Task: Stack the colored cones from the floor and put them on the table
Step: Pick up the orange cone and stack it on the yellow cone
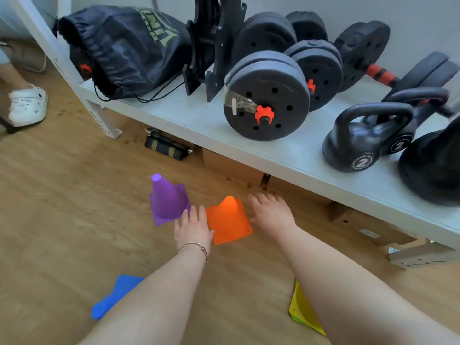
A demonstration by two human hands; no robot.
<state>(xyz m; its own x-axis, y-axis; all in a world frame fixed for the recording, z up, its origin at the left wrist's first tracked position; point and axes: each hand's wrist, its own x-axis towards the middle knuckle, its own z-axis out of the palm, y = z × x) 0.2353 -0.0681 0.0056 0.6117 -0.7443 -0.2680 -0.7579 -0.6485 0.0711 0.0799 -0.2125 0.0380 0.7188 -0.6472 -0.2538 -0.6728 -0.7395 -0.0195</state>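
Note:
An orange cone (227, 219) stands upright on the wooden floor between my two hands. My left hand (193, 226) hovers at its left edge, fingers apart, holding nothing. My right hand (270, 212) is spread open just right of it, also holding nothing. A purple cone (166, 199) stands upright to the left, its base near my left fingertips. A blue cone (113, 298) lies on its side at the lower left, partly behind my left forearm. A yellow cone (302, 308) with a green edge beneath it shows at the lower right, mostly hidden by my right forearm.
A low white table (281, 155) runs diagonally at the right, carrying dumbbell plates (265, 95), kettlebells (361, 143) and a black drawstring bag (124, 49). Cardboard boxes (231, 168) sit under it. Another person's white shoe (27, 105) is at far left.

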